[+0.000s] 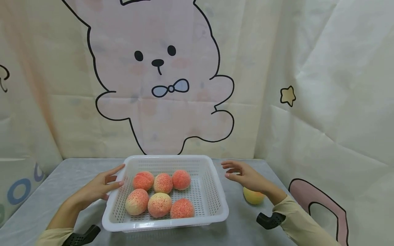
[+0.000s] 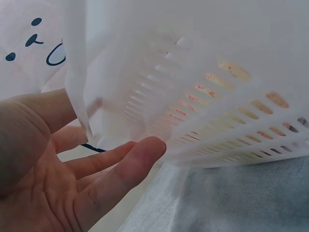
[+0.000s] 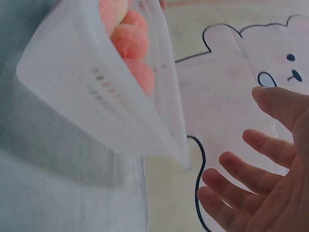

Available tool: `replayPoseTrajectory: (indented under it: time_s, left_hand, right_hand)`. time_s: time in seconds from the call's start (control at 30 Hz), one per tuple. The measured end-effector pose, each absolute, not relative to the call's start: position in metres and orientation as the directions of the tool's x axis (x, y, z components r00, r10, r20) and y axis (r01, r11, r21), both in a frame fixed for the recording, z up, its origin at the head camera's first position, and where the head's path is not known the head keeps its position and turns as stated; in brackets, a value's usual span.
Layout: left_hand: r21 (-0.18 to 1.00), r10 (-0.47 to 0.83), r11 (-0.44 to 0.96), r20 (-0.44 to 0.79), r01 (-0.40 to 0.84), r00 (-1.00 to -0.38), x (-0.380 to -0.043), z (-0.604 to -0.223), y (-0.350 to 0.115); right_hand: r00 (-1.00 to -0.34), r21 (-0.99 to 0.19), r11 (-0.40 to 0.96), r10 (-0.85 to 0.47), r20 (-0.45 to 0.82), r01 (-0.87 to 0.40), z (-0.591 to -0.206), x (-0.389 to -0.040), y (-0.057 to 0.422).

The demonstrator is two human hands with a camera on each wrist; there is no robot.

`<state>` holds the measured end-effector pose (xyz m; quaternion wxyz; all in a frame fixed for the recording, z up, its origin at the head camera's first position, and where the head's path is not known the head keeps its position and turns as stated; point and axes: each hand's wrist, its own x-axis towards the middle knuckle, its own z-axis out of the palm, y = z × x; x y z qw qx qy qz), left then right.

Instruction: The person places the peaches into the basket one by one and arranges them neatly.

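Note:
A white perforated plastic basket (image 1: 215, 208) holds several pink and yellow peaches (image 1: 159, 205). At its left side is my left hand (image 1: 95, 187), with the thumb and extended fingers at the rim. In the left wrist view, that hand (image 2: 72, 174) has straight, spread fingers against or close beside the outer wall. My right hand (image 1: 246, 175) hovers apart from the basket's right side, above the table. Its fingers (image 3: 241, 169) are spread and loosely bent with nothing between them. Below the right wrist lies a yellow peach (image 1: 253, 196), partly hidden by the arm.
The basket stands on a grey cloth-covered table (image 1: 234, 225). Pale curtains (image 1: 335, 102) with a printed bear surround the back and sides. Black wrist mounts (image 1: 271, 220) are strapped over both sleeves.

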<state>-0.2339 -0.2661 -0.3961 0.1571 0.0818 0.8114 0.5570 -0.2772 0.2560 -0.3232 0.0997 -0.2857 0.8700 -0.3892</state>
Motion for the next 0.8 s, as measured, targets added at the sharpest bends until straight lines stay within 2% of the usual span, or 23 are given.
replayPoseTrajectory:
  time_s: [0.33,0.8]
  left_hand:
    - [0.928,0.308,0.369,-0.167,-0.044,-0.936,-0.233,-0.396,-0.266]
    - [0.926,0.313,0.376,-0.171,-0.044,-0.934,-0.234,-0.394,-0.267]
  right_hand:
    - [-0.884,-0.677,0.617,-0.454,0.11,-0.401,-0.33,-0.282,0.309]
    - [-0.94,-0.63,0.709,-0.322,0.112,-0.318,-0.363,-0.286,0.359]
